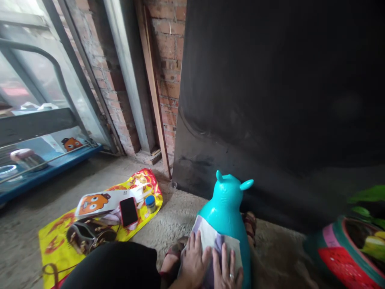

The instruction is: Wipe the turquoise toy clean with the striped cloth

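Wiping step, by the look of it: left hand [194,261] and right hand [225,269] flat, fingers spread, pressing pale folded cloth [215,240] onto turquoise inflatable animal toy [225,206] on concrete floor [177,216]; next stroke probably needs steady pressure.

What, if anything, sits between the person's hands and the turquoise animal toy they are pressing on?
A pale cloth is draped over the turquoise toy. Both the left hand and the right hand lie flat on that cloth, so it separates the palms from the toy's back.

Left hand [195,263] and right hand [226,272] lie flat, apparently side by side.
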### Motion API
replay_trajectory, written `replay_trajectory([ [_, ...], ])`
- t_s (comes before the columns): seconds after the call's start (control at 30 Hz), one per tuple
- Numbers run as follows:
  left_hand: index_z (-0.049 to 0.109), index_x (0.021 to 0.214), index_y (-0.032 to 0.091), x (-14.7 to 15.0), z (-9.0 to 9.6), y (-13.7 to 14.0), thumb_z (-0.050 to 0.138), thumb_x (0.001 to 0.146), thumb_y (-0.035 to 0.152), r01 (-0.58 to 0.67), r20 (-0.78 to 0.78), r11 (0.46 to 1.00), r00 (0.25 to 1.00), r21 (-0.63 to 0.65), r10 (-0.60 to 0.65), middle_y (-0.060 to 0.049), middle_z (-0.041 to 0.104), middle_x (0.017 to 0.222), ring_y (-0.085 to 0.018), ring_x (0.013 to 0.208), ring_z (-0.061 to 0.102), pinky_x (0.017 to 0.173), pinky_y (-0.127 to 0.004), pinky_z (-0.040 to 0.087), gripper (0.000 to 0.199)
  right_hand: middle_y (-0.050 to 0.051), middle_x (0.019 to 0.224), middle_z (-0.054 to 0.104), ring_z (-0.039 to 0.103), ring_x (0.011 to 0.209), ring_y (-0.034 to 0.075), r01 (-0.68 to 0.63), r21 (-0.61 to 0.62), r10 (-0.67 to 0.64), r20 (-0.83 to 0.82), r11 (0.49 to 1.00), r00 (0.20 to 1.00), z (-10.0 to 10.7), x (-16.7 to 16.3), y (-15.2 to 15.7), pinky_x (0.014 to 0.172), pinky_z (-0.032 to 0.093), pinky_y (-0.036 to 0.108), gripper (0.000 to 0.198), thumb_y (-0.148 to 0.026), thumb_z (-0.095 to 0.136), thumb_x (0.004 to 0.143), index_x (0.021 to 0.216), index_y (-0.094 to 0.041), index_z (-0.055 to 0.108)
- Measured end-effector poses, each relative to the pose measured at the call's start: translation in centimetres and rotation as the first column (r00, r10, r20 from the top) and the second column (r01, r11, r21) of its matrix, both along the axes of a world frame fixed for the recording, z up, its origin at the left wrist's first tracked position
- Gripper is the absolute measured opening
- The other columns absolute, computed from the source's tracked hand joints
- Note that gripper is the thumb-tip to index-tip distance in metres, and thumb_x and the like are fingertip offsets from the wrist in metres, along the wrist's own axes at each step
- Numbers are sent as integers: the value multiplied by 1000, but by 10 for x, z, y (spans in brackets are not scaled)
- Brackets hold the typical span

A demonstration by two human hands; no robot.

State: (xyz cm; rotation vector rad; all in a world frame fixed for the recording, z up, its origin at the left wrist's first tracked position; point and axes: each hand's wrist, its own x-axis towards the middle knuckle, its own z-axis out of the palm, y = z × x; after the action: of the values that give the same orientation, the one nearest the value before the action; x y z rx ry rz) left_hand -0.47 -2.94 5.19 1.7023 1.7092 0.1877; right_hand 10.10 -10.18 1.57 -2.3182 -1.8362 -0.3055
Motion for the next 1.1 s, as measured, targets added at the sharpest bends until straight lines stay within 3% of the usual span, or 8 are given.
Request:
replay_trajectory([
  [0.17,18,147,7,8,-12,47,30,88,53,-29,182,998,983,-48,37,-14,18,157,-24,146,13,119,-34,13,76,7,156,14,7,142,39,-87,-125,76,-94,988,993,28,3,43,104,18,69,75,-53,57,76,143,-31,34],
  [0.37,19,146,3,9,-12,81,18,91,53,-39,243,995,968,-90,60,-14,24,156,-20,144,20,117,-25,16,74,3,158,2,-6,142,37,-152,-208,127,-131,966,983,47,5,88,108,2,68,74,-52,54,78,145,-32,30],
  [0.47,21,145,5,5,-5,67,20,91,53,-40,252,995,966,-93,62,-13,25,156,-18,144,21,117,-24,16,73,2,157,3,-4,143,34,-221,-203,192,-150,954,970,47,12,72,110,2,65,74,-47,53,79,146,-34,26],
  [0.6,23,145,7,-6,-4,14,28,89,50,-72,236,994,968,-76,88,-12,24,156,-17,145,18,118,-26,13,71,3,156,9,4,143,35,-311,-224,286,-139,923,948,39,19,17,110,11,65,83,-42,60,73,147,-34,22],
  [0.7,22,146,10,-13,-14,-35,27,89,48,-147,214,989,966,-15,147,-10,21,157,-17,145,16,118,-27,16,69,6,154,21,11,142,38,-334,-232,325,-77,913,943,31,17,-22,108,20,65,88,-41,68,66,145,-32,31],
  [0.8,18,147,13,-16,-25,-62,28,88,48,-195,152,980,969,-31,197,-8,17,159,-17,146,13,119,-30,17,69,5,150,33,17,141,37,-307,-221,312,-15,926,950,25,13,-37,106,25,63,73,-39,65,71,140,-33,40],
  [0.93,21,146,11,-16,-21,-47,26,89,47,-209,132,977,968,-52,214,-10,22,157,-19,145,16,119,-31,17,68,4,154,22,10,142,38,-326,-245,313,-88,913,945,29,10,-20,107,20,65,83,-46,68,65,142,-35,37],
  [1.1,33,141,9,-10,-8,15,34,91,44,-143,184,986,970,-81,156,-14,32,152,-20,142,27,117,-28,18,61,0,157,9,4,143,34,-333,-257,291,-189,907,938,42,11,29,110,5,65,81,-47,59,73,145,-39,24],
])
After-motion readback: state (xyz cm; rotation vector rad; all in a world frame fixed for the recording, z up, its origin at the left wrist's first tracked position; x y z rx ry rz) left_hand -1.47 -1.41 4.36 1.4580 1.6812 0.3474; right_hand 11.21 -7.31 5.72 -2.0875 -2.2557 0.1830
